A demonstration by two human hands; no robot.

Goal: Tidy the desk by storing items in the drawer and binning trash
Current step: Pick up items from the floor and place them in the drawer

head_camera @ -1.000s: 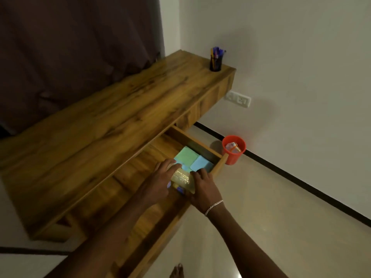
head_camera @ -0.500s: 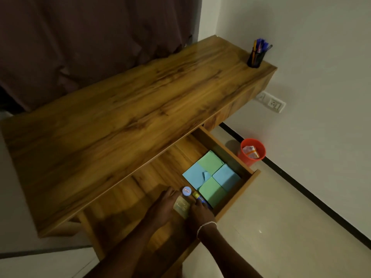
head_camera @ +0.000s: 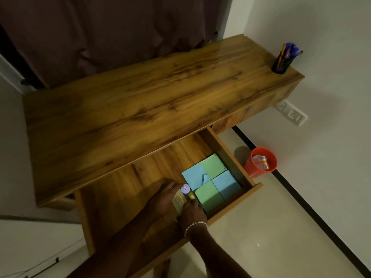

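- Hands first: the left hand (head_camera: 163, 197) and the right hand (head_camera: 193, 212), a silver chain bracelet (head_camera: 195, 224) on its wrist, sit close together inside the open wooden drawer (head_camera: 236, 197), both pressed to a small pale yellowish card-like packet (head_camera: 179, 200) clamped between them.
- Packet axis: its long side runs from near the drawer's front rim toward the tabletop edge, roughly parallel to the drawer's right wall; the left hand grips its left flank, the right hand its near end.
- Just beyond the fingertips stands a small round blue cap with a red-and-white label (head_camera: 185, 189), and beside it a short yellow-tipped stick-like item (head_camera: 191, 196); what these are exactly is too small to tell.
- Right of the hands and slightly farther lie four square paper pads, two blue and two green, laid in a checker block (head_camera: 211, 181) touching one another and filling the drawer's right end; the right hand is the nearer to them.
- My judgement: the packet goes down in the bare strip left of the pads, so the release should keep clear of the cap.
- Farther off, the wooden tabletop (head_camera: 150, 109) carries only a dark mesh pen holder with blue pens (head_camera: 283, 62) at its far right corner.
- On the floor right of the drawer stands the red plastic bin (head_camera: 259, 165), crumpled wrapper inside.
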